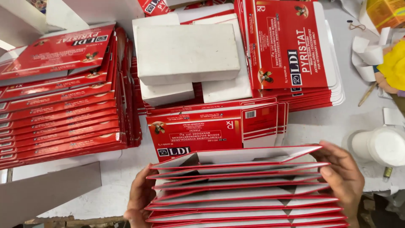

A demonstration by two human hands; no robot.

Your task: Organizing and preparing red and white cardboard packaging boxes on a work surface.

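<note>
Between my two hands stands a fanned bundle of flattened red-and-white cartons [244,185], on edge, near the table's front. My left hand [140,196] presses against the bundle's left end, fingers wrapped around the lower cartons. My right hand [344,177] grips the right end, with fingers curled over the upper edges. Just beyond the bundle lies a low stack of flat red cartons [202,133], printed side up.
A tall slanted stack of red cartons [59,97] fills the left. White blocks [187,52] rest on more cartons at the back centre, another red stack [291,46] at back right. A white cup [382,145], paper strips [367,52] and a grey board [46,190] lie around.
</note>
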